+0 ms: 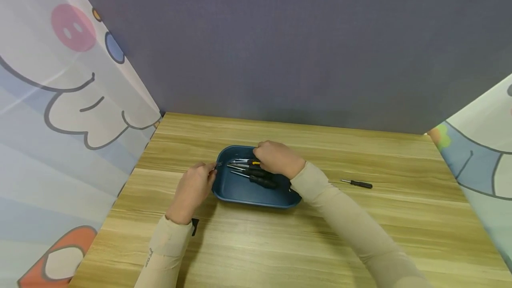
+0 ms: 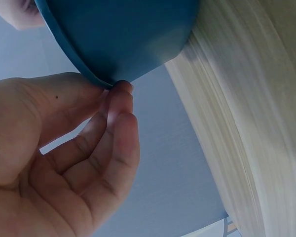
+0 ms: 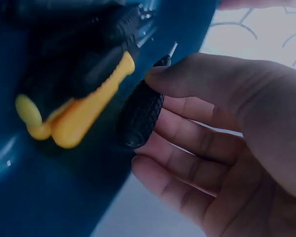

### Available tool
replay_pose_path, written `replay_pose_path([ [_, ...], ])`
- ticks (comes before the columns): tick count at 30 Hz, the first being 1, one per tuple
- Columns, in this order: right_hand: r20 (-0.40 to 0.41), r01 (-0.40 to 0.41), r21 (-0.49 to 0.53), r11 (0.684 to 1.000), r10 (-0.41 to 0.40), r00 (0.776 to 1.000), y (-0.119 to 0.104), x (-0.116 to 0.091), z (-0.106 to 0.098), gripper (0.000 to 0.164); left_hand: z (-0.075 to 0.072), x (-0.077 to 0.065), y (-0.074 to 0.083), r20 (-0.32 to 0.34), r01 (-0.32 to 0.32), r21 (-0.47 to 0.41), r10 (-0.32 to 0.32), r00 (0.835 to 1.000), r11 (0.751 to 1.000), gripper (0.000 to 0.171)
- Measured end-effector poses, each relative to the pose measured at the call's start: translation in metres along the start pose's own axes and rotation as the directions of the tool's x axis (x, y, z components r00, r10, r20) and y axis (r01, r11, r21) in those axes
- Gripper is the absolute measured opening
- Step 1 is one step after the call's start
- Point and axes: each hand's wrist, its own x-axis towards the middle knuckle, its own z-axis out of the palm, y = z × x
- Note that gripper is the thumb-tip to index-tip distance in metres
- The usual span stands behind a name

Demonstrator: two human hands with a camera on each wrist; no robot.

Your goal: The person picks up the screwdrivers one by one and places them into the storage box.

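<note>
A blue plastic tray (image 1: 240, 192) sits on the wooden table with several screwdrivers (image 1: 264, 182) lying inside, their shafts toward the left. At the tray's left end, my left hand (image 1: 194, 190) pinches the rim between thumb and fingertips; the left wrist view shows this grip on the rim (image 2: 71, 54). My right hand (image 1: 278, 158) is over the far right part of the tray. In the right wrist view it holds a screwdriver (image 3: 140, 111) by its textured black handle. Beside that one lie yellow-and-black handles (image 3: 89, 113). The right hand and forearm hide part of the tray.
A small black-handled screwdriver (image 1: 360, 184) lies on the table (image 1: 400, 226) to the right of the tray. A grey panel (image 1: 288, 57) rises behind the table's far edge. Cartoon-printed cloth (image 1: 52, 146) hangs at the left side, and more hangs at the right.
</note>
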Motion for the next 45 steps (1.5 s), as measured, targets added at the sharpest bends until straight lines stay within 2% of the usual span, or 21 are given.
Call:
replay_pose_path([
  [12,-0.019,-0.001,0.010,1.000,0.001,1.000,-0.002,0.002,0.010,0.008,0.001,0.000,0.000,-0.008,-0.001,-0.003,0.001,1.000,1.000,0.021],
  [17,-0.012,-0.016,0.007,1.000,0.016,1.000,-0.001,0.001,0.009,0.011,0.001,0.000,0.000,-0.002,0.002,-0.003,-0.002,1.000,1.000,0.021],
  [23,-0.044,-0.023,-0.019,1.000,0.022,0.999,0.000,-0.008,0.000,0.015,0.002,-0.001,0.000,-0.001,0.007,-0.005,-0.007,1.000,1.000,0.021],
  [34,-0.097,-0.064,-0.009,0.998,0.062,0.993,0.009,-0.045,-0.008,0.009,0.001,-0.001,0.000,-0.001,0.005,-0.002,-0.005,1.000,1.000,0.021],
  [45,-0.141,-0.099,-0.010,0.995,0.097,0.985,0.023,-0.091,-0.004,0.015,-0.001,-0.001,0.000,0.018,0.024,0.002,-0.024,1.000,1.000,0.021],
])
